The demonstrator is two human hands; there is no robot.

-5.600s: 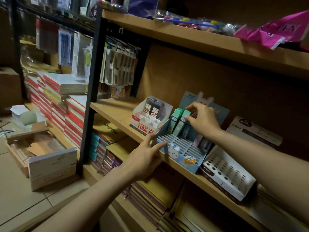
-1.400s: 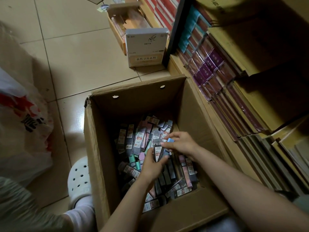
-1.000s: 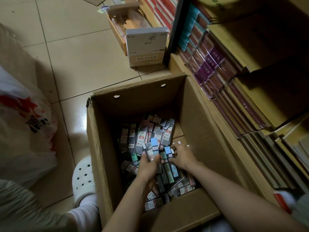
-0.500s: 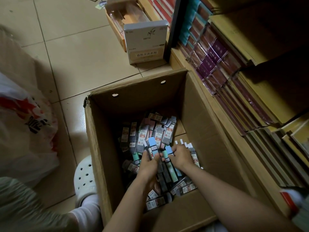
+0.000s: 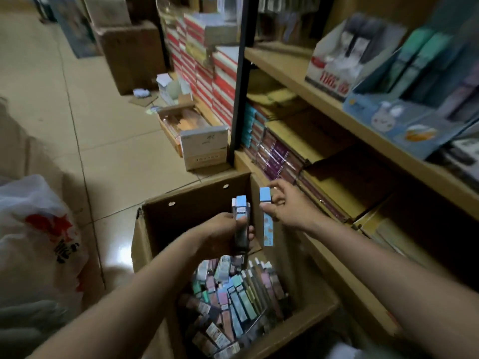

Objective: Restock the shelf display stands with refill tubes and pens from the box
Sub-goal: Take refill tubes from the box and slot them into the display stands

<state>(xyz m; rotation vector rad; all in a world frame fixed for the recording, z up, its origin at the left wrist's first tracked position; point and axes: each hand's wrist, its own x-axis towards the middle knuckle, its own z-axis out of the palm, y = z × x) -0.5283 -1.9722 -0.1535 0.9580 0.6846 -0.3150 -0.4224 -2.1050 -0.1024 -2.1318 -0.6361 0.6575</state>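
An open cardboard box (image 5: 153,244) on the floor holds several refill tubes (image 5: 233,294) in pastel colours. My left hand (image 5: 220,234) grips a small bunch of refill tubes (image 5: 241,224) upright above the box. My right hand (image 5: 282,203) pinches one blue refill tube (image 5: 267,221) just to the right of that bunch. On the middle shelf at the upper right stand a blue display stand (image 5: 404,120) with green tubes and a white display stand (image 5: 337,71) with dark tubes.
The wooden shelf (image 5: 293,71) edge runs diagonally on the right, with stacked notebooks (image 5: 280,156) below it. A black upright post (image 5: 241,81) stands left of it. A white plastic bag (image 5: 36,237) lies at the left. Small boxes (image 5: 202,146) sit on the tiled floor.
Both hands have risen out of the box, each holding tubes. The view has swung up from the box's contents to take in the shelf and its display stands.
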